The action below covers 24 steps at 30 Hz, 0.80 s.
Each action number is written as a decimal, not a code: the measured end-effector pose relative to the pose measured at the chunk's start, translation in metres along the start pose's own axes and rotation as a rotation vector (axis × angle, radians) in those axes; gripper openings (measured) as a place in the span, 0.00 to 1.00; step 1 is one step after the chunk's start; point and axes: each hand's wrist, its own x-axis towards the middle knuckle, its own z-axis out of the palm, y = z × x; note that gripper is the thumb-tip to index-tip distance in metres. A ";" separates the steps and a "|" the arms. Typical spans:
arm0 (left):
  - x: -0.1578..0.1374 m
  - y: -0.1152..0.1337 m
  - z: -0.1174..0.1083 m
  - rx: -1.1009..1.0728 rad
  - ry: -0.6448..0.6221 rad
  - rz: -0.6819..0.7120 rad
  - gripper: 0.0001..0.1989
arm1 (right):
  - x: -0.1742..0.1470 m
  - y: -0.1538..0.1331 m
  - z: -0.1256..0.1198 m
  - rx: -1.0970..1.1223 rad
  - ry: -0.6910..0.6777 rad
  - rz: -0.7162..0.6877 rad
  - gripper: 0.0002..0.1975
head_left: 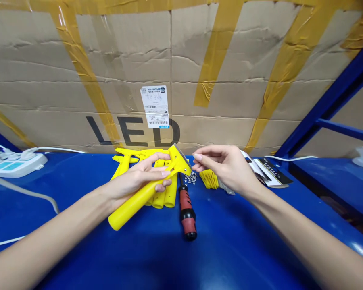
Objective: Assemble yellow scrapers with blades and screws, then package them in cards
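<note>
Glossy yellow plastic scraper [145, 189], thin metal blade [181, 156], creased cardboard [109, 72] backdrop.

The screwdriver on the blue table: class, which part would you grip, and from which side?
Grip the screwdriver by its thick red-and-black handle, probably from above: it lies flat, free of the yellow scrapers alongside, handle end towards the person, while the thin shaft points at the screws.

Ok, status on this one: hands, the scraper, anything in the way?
Left hand grips yellow scraper by its handle. Right hand pinched at its head. Screwdriver lies just below, apart.
</note>
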 end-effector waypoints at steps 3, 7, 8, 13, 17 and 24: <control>0.000 0.000 0.003 -0.002 -0.011 -0.001 0.22 | -0.001 -0.003 0.001 0.029 -0.025 0.040 0.15; -0.002 -0.001 0.006 0.022 -0.041 -0.019 0.20 | -0.003 -0.010 0.004 0.095 -0.089 0.007 0.13; -0.002 -0.001 0.006 0.028 -0.047 -0.022 0.20 | -0.003 -0.012 0.005 0.104 -0.092 -0.007 0.12; -0.002 -0.002 0.007 0.025 -0.075 -0.036 0.18 | -0.004 -0.014 0.008 0.042 -0.111 -0.044 0.09; -0.003 -0.001 0.011 0.002 -0.076 -0.055 0.19 | -0.003 -0.011 0.011 -0.156 -0.063 -0.190 0.05; -0.006 0.001 0.015 -0.021 -0.081 -0.088 0.20 | -0.002 -0.004 0.018 -0.185 0.016 -0.231 0.04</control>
